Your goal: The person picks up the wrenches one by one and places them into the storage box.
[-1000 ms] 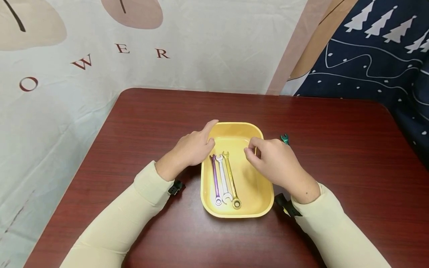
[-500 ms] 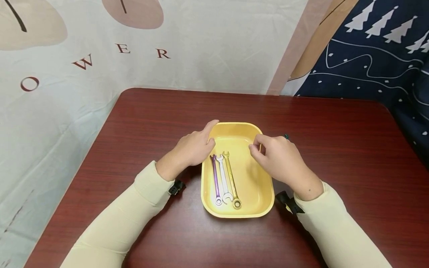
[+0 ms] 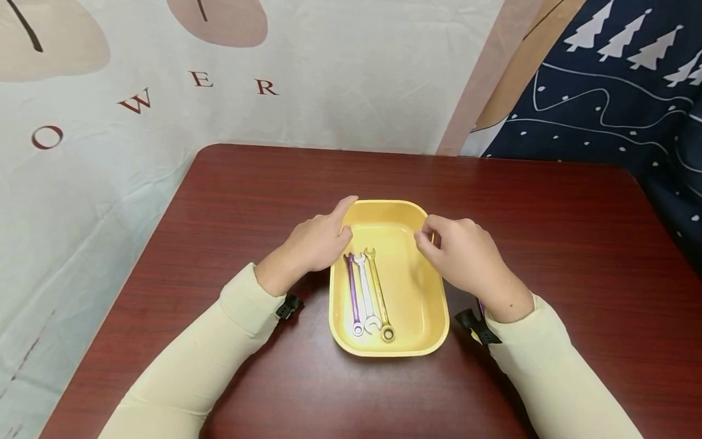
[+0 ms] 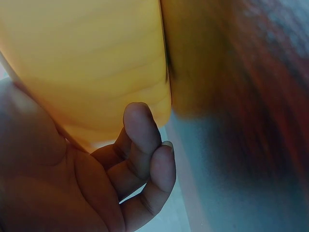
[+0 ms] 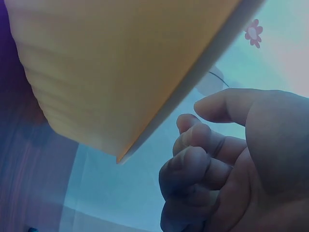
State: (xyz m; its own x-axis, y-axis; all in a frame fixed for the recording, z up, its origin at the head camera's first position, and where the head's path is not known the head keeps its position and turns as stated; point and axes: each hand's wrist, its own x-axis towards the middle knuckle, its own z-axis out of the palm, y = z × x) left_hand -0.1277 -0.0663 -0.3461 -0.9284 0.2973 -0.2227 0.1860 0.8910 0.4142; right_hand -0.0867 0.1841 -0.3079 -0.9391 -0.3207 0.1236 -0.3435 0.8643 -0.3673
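Note:
A yellow tray point(image 3: 430, 329) sits on the dark red table. In it a purple wrench point(image 3: 353, 292), a silver wrench point(image 3: 364, 292) and a gold wrench point(image 3: 377, 292) lie side by side along the left half. My left hand point(image 3: 315, 242) holds the tray's left wall, thumb inside the rim and curled fingers at the outer side, index finger stretched along the edge. Above the right rim hovers my right hand point(image 3: 466, 253), fingers loosely curled; the right wrist view shows nothing between thumb and fingers point(image 5: 193, 137), beside the tray's wall point(image 5: 116, 63).
A small purple piece point(image 3: 481, 308) peeks out by my right wrist, mostly hidden. The table point(image 3: 263, 183) spreads around the tray, with a printed white cloth point(image 3: 356, 110) behind it and a navy tree-patterned cloth point(image 3: 603, 110) at the back right.
My right hand has drifted right and slightly away from me, out over the tray's right rim. It now covers the green wrench end seen earlier. The left hand stays put.

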